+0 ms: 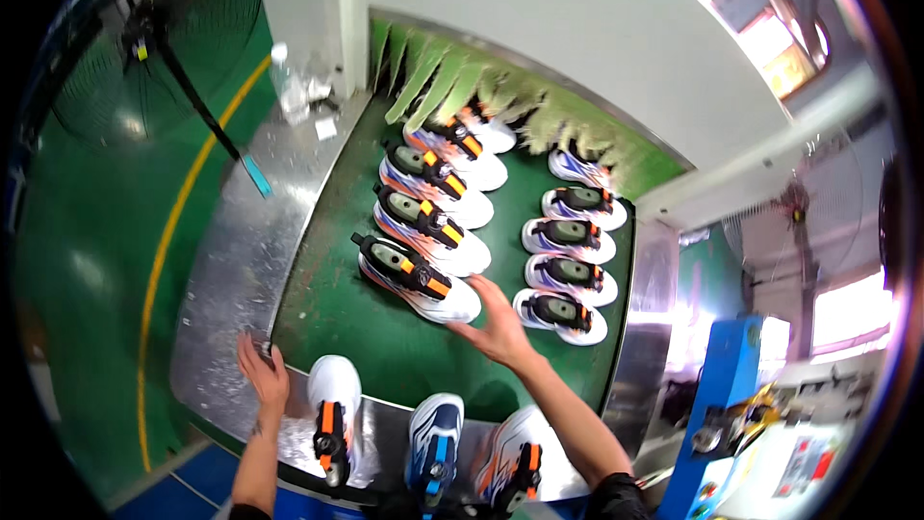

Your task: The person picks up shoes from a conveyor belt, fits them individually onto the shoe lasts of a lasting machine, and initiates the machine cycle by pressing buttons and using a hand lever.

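Observation:
My right hand point(497, 324) reaches over the green conveyor belt point(385, 356). Its fingers are apart beside the white toe of the nearest sneaker point(423, 281) in the left row; whether they touch it I cannot tell. Above the metal edge at the left, my left hand point(265, 374) is empty with fingers spread. Right beside it, a white sneaker with an orange strap point(334, 414) lies on the front ledge. Further along that ledge are a navy sneaker with a blue strap point(435, 443) and a white-and-orange sneaker point(515, 457), partly hidden by my right forearm.
A second row of sneakers point(566, 316) lines the belt's right side. Both rows run back to a ragged green strip curtain point(539, 101) under a grey machine housing point(577, 29). A plastic bottle point(289, 87) stands on the left metal ledge point(241, 279), near a floor fan point(144, 39).

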The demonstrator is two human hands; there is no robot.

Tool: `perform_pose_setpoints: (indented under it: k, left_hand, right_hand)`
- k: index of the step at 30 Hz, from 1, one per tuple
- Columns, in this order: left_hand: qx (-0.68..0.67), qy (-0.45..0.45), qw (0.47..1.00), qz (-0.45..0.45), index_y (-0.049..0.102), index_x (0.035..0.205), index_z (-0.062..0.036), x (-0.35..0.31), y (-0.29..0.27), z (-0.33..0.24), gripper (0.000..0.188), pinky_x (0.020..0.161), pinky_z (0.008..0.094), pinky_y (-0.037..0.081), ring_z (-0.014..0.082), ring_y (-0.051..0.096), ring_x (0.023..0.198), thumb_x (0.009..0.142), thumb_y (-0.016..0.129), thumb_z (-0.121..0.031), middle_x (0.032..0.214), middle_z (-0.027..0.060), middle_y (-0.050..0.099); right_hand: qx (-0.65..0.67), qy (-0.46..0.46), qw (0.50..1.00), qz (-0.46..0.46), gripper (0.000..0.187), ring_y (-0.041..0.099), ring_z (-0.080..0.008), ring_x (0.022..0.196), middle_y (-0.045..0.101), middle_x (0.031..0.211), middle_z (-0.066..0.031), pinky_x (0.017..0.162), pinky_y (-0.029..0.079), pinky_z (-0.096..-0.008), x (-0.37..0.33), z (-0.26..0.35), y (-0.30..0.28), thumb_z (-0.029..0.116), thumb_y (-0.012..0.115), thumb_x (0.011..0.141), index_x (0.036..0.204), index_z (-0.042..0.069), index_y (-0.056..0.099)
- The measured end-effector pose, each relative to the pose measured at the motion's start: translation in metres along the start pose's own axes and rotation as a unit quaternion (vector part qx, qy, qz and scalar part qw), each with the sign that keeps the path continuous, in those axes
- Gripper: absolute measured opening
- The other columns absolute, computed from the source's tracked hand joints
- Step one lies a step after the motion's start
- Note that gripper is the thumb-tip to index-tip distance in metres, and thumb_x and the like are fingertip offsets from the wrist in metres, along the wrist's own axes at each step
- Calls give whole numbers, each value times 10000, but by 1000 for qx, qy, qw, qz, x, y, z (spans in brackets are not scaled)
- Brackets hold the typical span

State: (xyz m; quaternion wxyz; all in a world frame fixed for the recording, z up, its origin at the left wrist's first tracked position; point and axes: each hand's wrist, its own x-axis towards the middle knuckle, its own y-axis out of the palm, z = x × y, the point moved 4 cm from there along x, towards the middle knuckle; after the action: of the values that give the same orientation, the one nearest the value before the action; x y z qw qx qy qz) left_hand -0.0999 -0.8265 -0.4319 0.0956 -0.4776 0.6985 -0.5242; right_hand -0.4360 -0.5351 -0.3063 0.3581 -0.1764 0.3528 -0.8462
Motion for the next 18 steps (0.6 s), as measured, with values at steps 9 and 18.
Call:
perform_pose_setpoints:
  k: [9, 18]
  left_hand:
    - [26, -49, 994, 93, 451, 1387, -26, 20, 14, 0, 502, 1112, 486, 244, 372, 381, 1352, 916, 546, -173, 1479, 164, 413]
    - [-381, -53, 902, 195, 457, 1353, 13, 94, -30, -121, 462, 997, 363, 440, 291, 543, 1229, 1005, 473, -291, 1333, 174, 551]
  right_hand:
    - [-36, 221, 972, 69, 881, 674, -396, 924, 679, 1049, -222, 805, 542, -460, 97, -9, 93, 504, 810, 646, 1350, 116, 450]
    - [317, 110, 942, -20, 737, 619, -270, 1108, 644, 1158, -125, 1006, 466, -402, -124, 138, -80, 277, 896, 633, 1232, 17, 553]
